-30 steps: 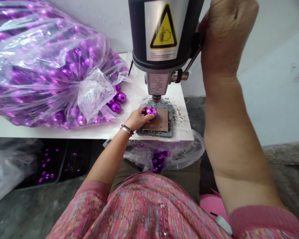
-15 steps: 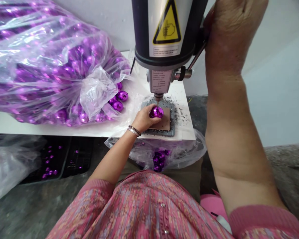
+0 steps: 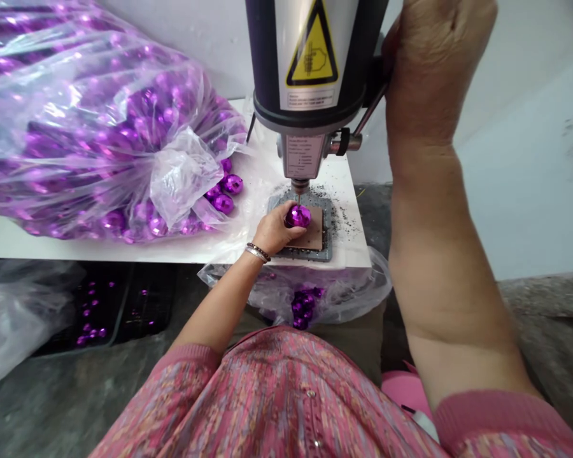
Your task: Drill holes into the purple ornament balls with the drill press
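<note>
My left hand (image 3: 275, 230) pinches a shiny purple faceted ball (image 3: 298, 216) between thumb and fingers. The ball rests on a brown board (image 3: 312, 236) lying on the grey base (image 3: 326, 249) of a drill press (image 3: 310, 117). Directly above the ball is the thin drill bit (image 3: 299, 200), its tip at or very near the ball's top; I cannot tell if it has gone in. At the upper right my right hand (image 3: 442, 54) is closed round the end of the drill press lever (image 3: 375, 105), its fingers largely hidden behind the hand and machine.
A big clear bag (image 3: 90, 140) of purple balls fills the left of the white table (image 3: 210, 253), with loose balls (image 3: 224, 203) beside its tied neck. Dark shavings surround the base. An open plastic bag (image 3: 353, 299) holding purple balls hangs at the front edge. Black crates (image 3: 124, 312) stand below left.
The whole view has shifted slightly, so things appear a little further left. Both hands keep their holds, and the ball stays under the bit.
</note>
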### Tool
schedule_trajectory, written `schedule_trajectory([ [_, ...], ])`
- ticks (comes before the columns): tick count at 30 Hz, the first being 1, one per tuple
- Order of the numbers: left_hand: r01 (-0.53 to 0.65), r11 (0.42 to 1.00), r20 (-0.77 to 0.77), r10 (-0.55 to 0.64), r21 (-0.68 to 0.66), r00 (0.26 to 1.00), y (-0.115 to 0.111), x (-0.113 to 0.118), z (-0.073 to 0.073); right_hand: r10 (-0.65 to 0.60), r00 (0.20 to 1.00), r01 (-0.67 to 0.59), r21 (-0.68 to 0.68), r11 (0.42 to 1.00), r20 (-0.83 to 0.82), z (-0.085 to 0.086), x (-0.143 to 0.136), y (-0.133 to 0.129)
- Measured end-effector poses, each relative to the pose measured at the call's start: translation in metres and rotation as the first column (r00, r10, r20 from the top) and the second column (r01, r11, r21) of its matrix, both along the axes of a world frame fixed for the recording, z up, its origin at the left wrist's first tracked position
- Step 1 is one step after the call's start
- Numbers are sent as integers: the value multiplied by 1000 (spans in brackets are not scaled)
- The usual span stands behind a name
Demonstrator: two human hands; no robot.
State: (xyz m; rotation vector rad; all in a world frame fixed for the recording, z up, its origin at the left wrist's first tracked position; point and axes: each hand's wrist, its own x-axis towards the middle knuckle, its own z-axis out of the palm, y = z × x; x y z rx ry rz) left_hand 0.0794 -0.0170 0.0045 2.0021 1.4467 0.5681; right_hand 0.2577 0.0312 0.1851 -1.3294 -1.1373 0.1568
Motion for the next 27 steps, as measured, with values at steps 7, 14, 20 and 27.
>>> schedule_trajectory([
  [7,-23,999,55,25,-32,998,1,-2,-7,-54,997,50,64,997,57,-7,-7,-25],
  [14,-10,999,75,12,-35,997,-1,-2,-8,-65,949,-57,371,927,310,-64,-3,-75],
  [20,0,1000,99,3,-25,995,0,-2,-11,-214,860,57,329,943,464,-107,5,-90],
  [27,16,999,113,-11,-48,994,0,-3,-11,-260,827,100,323,941,499,-123,6,-87],
])
